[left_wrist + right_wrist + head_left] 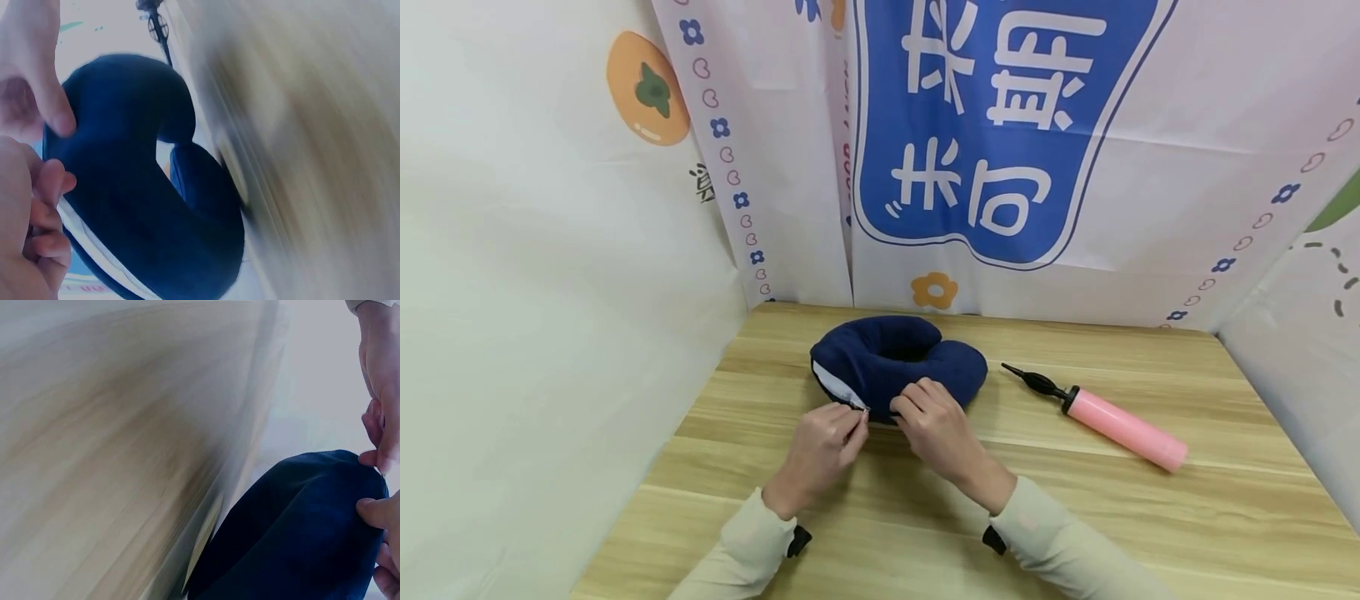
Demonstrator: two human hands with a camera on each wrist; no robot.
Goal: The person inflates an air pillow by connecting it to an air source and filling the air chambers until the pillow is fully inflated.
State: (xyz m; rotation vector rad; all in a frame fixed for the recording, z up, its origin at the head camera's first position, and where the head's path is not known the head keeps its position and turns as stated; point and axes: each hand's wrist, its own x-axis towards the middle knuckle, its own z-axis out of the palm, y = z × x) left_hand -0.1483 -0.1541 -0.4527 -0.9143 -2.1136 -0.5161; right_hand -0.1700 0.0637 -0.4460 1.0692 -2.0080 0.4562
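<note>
A navy U-shaped neck pillow [876, 375] lies on the table, its opening towards the far right. Along its left outer edge the zip gapes, baring a strip of white lining [835, 383]. My left hand [822, 442] pinches the small zip pull [866, 412] at the near end of that gap. Just to the right, my right hand [938, 432] grips the near edge of the pillow between thumb and fingers. In the left wrist view, both hands meet at the seam of the pillow [119, 137], and the white strip runs down from the left fingers.
To the right of the pillow a pink hand pump [1126, 427] with a black nozzle lies on the wood-grain table [1075, 517]. A printed cloth [790, 233] hangs behind the table, and pale sheets stand at both sides.
</note>
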